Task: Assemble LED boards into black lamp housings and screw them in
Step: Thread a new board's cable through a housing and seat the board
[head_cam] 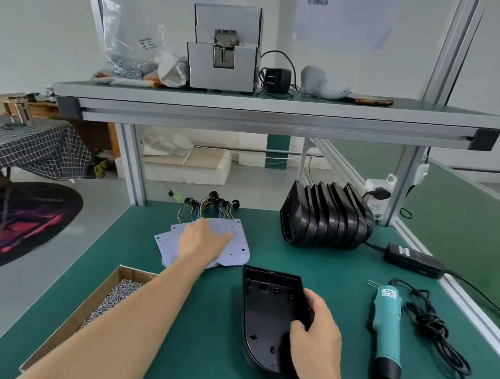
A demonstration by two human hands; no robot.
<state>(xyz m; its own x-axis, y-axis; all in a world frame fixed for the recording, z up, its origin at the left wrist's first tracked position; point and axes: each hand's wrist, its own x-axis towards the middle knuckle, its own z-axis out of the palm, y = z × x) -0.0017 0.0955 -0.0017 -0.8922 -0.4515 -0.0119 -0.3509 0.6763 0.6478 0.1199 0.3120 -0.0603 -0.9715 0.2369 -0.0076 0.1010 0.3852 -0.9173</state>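
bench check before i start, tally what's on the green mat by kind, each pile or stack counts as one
flat housing: 1
housing stack: 1
LED board pile: 1
screw box: 1
screwdriver: 1
power brick: 1
total: 6

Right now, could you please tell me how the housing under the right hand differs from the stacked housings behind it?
The single housing lies flat at the front, open side up; the stacked housings stand on edge, nested in a row further back. The right hand grips the single housing's edge; nothing touches the stacked housings. Both are black and seemingly the same shape.
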